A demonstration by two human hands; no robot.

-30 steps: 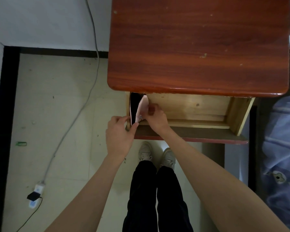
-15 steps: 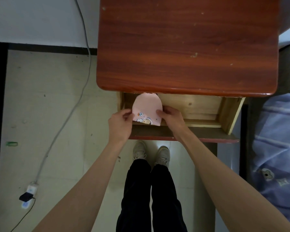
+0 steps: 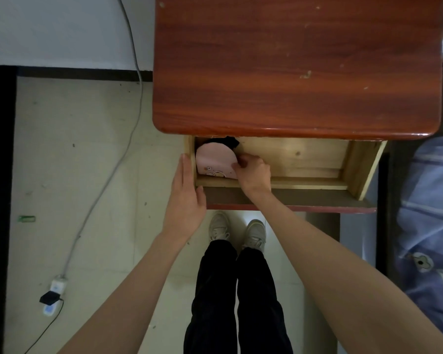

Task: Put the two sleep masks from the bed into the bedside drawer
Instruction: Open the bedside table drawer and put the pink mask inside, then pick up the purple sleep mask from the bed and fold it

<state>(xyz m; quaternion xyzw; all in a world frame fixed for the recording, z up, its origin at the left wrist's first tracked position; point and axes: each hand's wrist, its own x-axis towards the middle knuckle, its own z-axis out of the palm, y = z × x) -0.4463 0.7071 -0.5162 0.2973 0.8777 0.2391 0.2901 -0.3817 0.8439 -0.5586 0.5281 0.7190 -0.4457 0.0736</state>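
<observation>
item: pink sleep mask (image 3: 216, 161), folded to a half-round, printed with small cartoon figures along its near edge. location: inside the open bedside drawer (image 3: 292, 183), in its left end, lying against the left wall. a strip of black fabric (image 3: 226, 142) shows at its far edge, partly under the lip of the nightstand top (image 3: 292, 67); whether this is the second sleep mask or a strap or backing cannot be told.

handling, as judged: light, soft, limp cloth with some padding; not fragile, not slippery. it should flatten under a light press and may spring open from its fold if let go carelessly. best hold is a pinch at an edge or at the fold line; no force is needed.

right hand (image 3: 253, 171): reaches into the drawer, fingers curled in, fingertips (image 3: 237, 165) pinching or pressing the right edge of the pink mask. a firm pinch cannot be confirmed.

left hand (image 3: 187, 198): outside the drawer, flat and extended, fingers together, laid along the outer face of the left wall at the near left corner. holds nothing.

drawer otherwise shows bare pale wood to the right.
</observation>
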